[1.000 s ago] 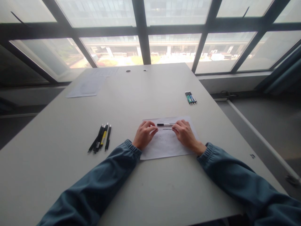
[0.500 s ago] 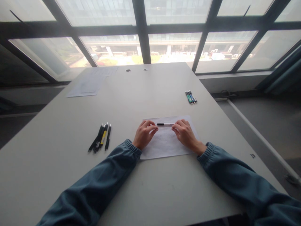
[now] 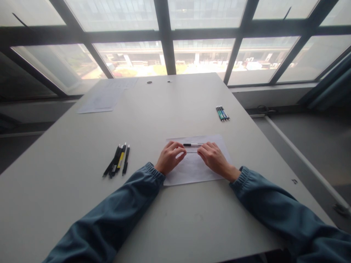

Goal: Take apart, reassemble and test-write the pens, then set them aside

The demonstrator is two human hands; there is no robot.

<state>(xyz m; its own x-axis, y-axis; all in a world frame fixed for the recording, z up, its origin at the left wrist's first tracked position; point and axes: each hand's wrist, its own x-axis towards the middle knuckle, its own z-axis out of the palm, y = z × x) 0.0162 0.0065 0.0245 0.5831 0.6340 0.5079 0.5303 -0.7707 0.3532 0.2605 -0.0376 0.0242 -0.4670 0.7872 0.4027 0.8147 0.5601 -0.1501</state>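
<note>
A thin dark pen refill (image 3: 192, 152) spans level between my two hands, just above or on a white sheet of paper (image 3: 192, 171). At its left end the fingertips of my left hand (image 3: 170, 157) are closed in a pinch. My right hand (image 3: 213, 156) pinches the other end between thumb and fingers. Just beyond the refill, a pen barrel (image 3: 192, 145) with a black grip and a pale body lies crosswise on the paper. Its right end is partly hidden by my right fingers.
Several black pens, one with a yellow part (image 3: 120, 160), lie left of the paper. A row of green and blue pens (image 3: 222, 113) is at the far right. More paper sheets (image 3: 100, 98) lie far left. A small dark clip-like piece (image 3: 294, 181) is near the right edge.
My right hand has shifted slightly left and my left hand slightly right, so they are closer together. The refill between them sits a little nearer to me. The pens have not moved.
</note>
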